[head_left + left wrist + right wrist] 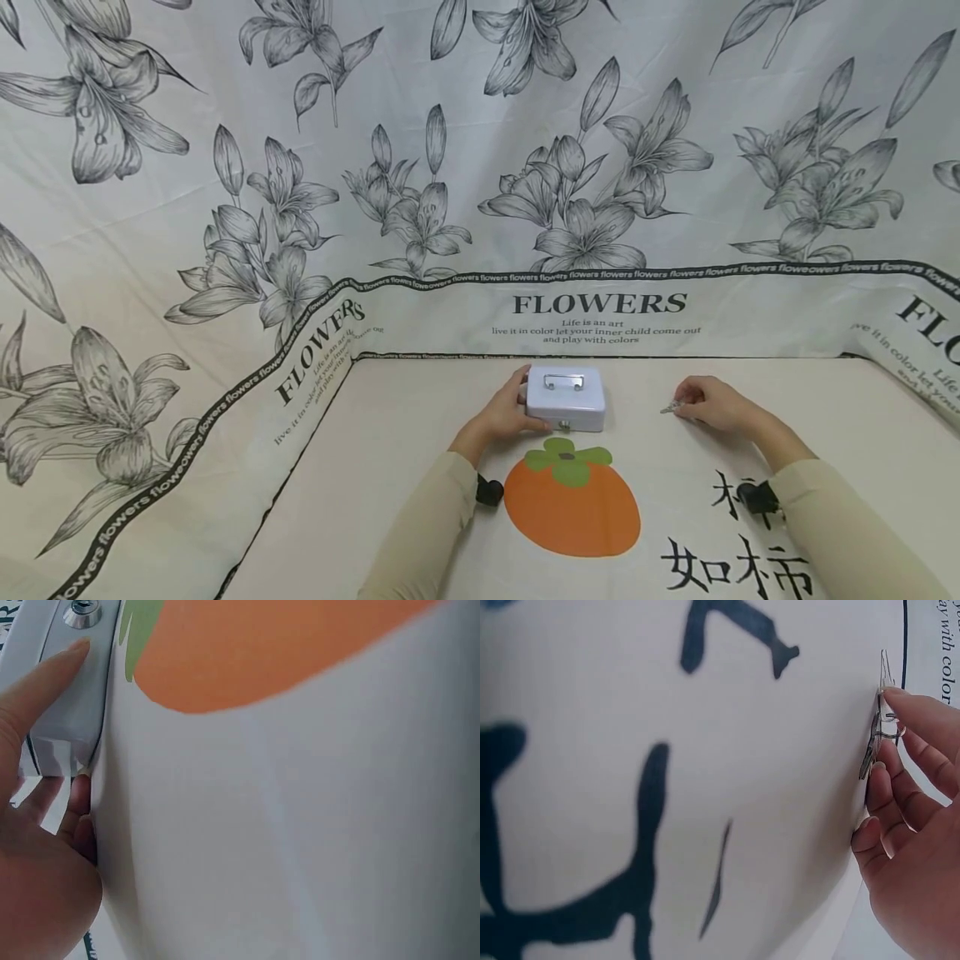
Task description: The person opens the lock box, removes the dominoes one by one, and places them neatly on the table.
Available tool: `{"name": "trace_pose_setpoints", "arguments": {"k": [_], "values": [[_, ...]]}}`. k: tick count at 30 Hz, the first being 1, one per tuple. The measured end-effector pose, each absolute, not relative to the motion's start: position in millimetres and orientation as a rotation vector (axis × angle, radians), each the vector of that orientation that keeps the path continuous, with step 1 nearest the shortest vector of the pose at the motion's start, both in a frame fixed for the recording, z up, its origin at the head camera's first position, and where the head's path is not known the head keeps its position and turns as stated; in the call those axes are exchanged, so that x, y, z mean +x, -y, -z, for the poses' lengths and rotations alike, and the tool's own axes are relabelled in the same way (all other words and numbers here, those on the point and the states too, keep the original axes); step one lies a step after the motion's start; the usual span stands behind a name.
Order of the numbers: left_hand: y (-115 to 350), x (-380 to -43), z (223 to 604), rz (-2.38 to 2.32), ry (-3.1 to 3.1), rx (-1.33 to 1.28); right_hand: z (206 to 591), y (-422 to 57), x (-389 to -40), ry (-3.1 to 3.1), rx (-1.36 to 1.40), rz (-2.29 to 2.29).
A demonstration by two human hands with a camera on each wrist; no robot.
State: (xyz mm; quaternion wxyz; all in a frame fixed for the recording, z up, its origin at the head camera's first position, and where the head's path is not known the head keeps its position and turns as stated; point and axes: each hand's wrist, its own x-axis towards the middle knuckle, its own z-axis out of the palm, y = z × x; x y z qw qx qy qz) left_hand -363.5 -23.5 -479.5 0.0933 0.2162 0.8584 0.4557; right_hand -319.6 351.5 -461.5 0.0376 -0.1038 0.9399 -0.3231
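Note:
A small white metal cash box (564, 406) with a folding handle (563, 382) on its lid stands on the table near the back. Its lid is down, and a round keyhole lock (81, 613) sits in the front face. My left hand (512, 410) grips the box's left end, the thumb (56, 675) along the front below the lock and other fingers around the side. Farther right, my right hand (712, 403) pinches a small bunch of keys (885, 671) on a ring (889, 731) between thumb and fingers, low over the tabletop.
The light table cover (405, 417) bears a printed orange persimmon (573, 508) and black characters (738, 567). A flower-patterned curtain (420, 325) hangs along the back and sides. Each wrist carries a black camera (490, 491).

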Motion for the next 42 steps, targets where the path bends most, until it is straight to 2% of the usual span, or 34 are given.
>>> {"name": "trace_pose_setpoints", "arguments": {"k": [20, 42], "values": [[27.4, -365.8, 484.3, -1.360, -2.556, 0.620, 460.8, -353.6, -316.3, -2.856, -0.262, 0.982], [27.4, -364.7, 483.9, -1.476, -2.454, 0.609, 453.8, -339.7, -295.7, -2.721, -0.342, 1.241]]}}
